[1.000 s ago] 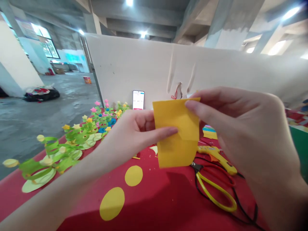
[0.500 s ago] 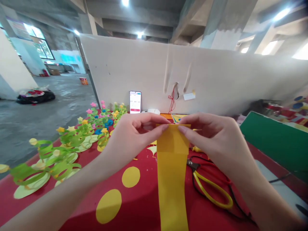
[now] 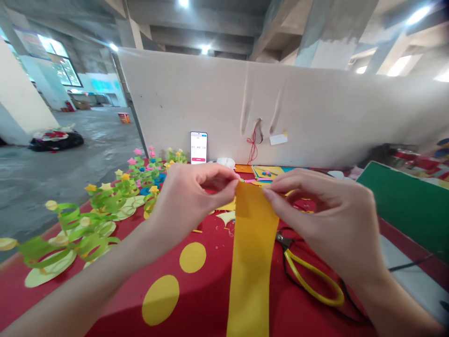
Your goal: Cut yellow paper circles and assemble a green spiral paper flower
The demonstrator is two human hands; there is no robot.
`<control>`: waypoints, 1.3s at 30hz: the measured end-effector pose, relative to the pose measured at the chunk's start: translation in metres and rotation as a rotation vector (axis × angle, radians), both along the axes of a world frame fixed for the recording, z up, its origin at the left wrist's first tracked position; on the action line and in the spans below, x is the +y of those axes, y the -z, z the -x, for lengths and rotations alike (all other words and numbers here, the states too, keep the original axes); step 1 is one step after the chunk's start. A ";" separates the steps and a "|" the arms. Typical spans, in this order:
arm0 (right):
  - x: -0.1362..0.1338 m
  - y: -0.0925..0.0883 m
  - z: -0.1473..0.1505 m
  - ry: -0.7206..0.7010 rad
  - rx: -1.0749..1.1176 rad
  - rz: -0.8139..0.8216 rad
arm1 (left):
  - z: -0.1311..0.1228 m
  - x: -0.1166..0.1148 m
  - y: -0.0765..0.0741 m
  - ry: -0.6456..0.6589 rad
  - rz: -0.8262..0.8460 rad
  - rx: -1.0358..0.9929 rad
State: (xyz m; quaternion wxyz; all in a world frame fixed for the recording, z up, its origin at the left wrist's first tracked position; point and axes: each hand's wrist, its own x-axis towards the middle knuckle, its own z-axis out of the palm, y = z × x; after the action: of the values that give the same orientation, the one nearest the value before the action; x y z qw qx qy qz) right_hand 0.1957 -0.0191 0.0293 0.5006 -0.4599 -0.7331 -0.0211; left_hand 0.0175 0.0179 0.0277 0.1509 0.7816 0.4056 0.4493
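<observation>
A long yellow paper strip (image 3: 251,262) hangs upright before me, its top edge pinched at both corners. My left hand (image 3: 199,192) grips the upper left corner between thumb and forefinger. At the upper right corner, my right hand (image 3: 315,210) holds the strip with thumb and fingers. Yellow-handled scissors (image 3: 312,278) lie on the red table just below my right hand. Two yellow paper ovals, a smaller one (image 3: 192,257) and a larger one (image 3: 160,300), rest flat to the left of the strip.
Green paper crafts with star tops (image 3: 105,210) crowd the table's left side. A phone showing a timer (image 3: 199,147) leans on the white partition (image 3: 196,103). Paper scraps (image 3: 227,217) lie behind the strip. A green board (image 3: 403,206) stands at the right.
The folded-over flap at the strip's top no longer shows; the strip now appears as one flat length. My right hand has shifted a little rightward and the strip's top has tilted.
</observation>
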 end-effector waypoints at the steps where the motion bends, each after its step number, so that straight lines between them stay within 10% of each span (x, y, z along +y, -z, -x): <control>1: -0.001 -0.003 -0.004 0.023 0.029 -0.017 | 0.003 0.004 -0.001 -0.041 -0.002 -0.017; 9: 0.000 -0.007 -0.010 -0.106 0.222 0.155 | -0.004 -0.005 -0.006 0.216 0.099 -0.040; 24: 0.008 -0.001 -0.014 -0.004 0.067 0.014 | -0.009 -0.019 -0.003 0.055 -0.183 0.066; 29: 0.025 -0.006 -0.037 0.110 0.112 0.041 | -0.002 -0.017 -0.007 0.054 -0.042 -0.064; 39: 0.016 -0.003 -0.017 -0.511 0.325 0.575 | -0.012 -0.010 -0.004 0.181 0.206 -0.205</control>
State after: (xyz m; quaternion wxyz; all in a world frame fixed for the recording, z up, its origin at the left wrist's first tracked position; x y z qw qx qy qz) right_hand 0.2123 -0.0027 0.0328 0.4501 -0.3818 -0.7112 0.3820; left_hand 0.0293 0.0082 0.0322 0.3106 0.7454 0.3600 0.4672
